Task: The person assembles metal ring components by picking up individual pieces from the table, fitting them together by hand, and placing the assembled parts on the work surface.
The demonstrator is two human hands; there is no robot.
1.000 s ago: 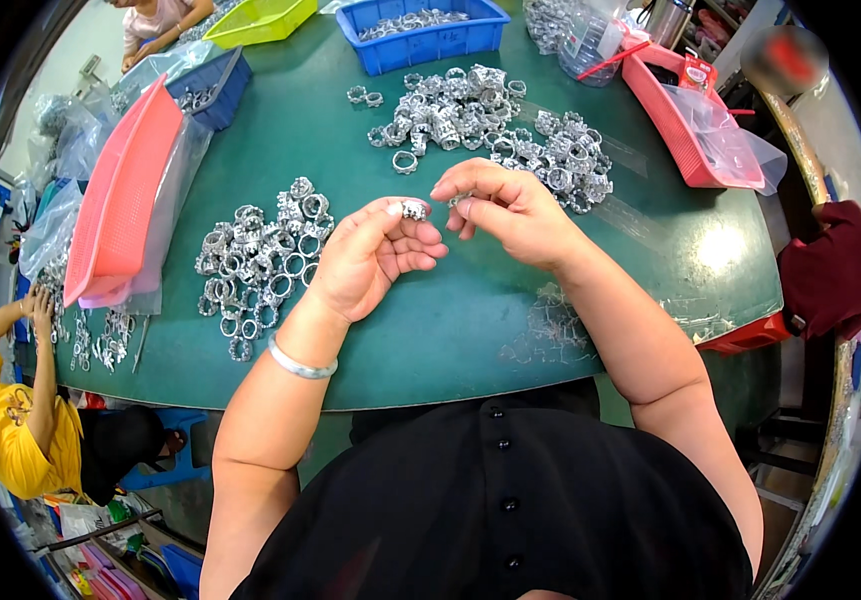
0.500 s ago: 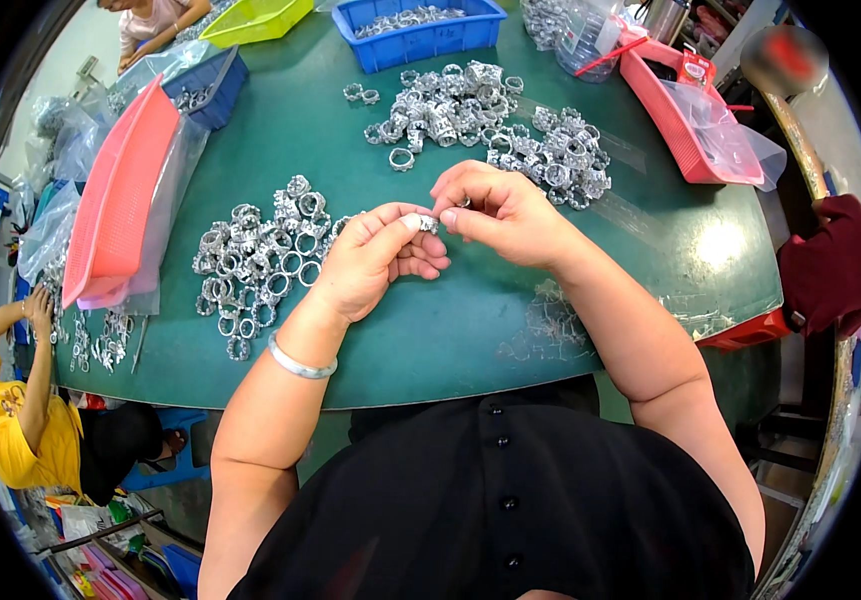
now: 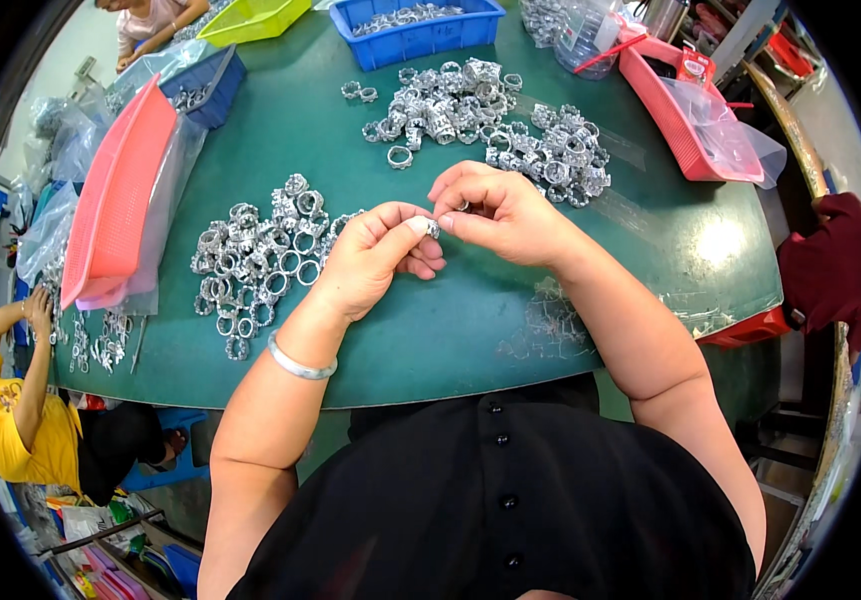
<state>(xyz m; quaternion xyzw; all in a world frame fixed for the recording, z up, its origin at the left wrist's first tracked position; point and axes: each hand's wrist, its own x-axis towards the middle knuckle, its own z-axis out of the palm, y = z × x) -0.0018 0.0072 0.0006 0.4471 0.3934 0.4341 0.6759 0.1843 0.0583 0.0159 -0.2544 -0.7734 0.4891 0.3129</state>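
Note:
Between the thumb and fingers of my left hand (image 3: 368, 255) is a small silver ring (image 3: 432, 229), partly covered by the thumb. My right hand (image 3: 512, 215) meets it from the right, fingers curled and thumb pinched in, the fingertips close by the ring. A metallic glint shows among the right hand's curled fingers; whether it is held or worn I cannot tell. Left of my left hand lies a loose pile of silver rings (image 3: 250, 262). Beyond my hands, a bigger heap of silver rings (image 3: 455, 105) spreads to a second cluster (image 3: 560, 155) on the right.
The green table (image 3: 430, 350) carries a blue bin (image 3: 420, 45) of rings at the back, a tilted pink basket (image 3: 120, 200) and dark blue bin (image 3: 212, 95) left, and a pink basket (image 3: 670, 120) right beside a clear plastic jug (image 3: 590, 45). A person in yellow (image 3: 25, 410) works at left.
My left fingers have drawn in slightly and the ring between them has shifted, so less of it shows. My right hand stays almost in place.

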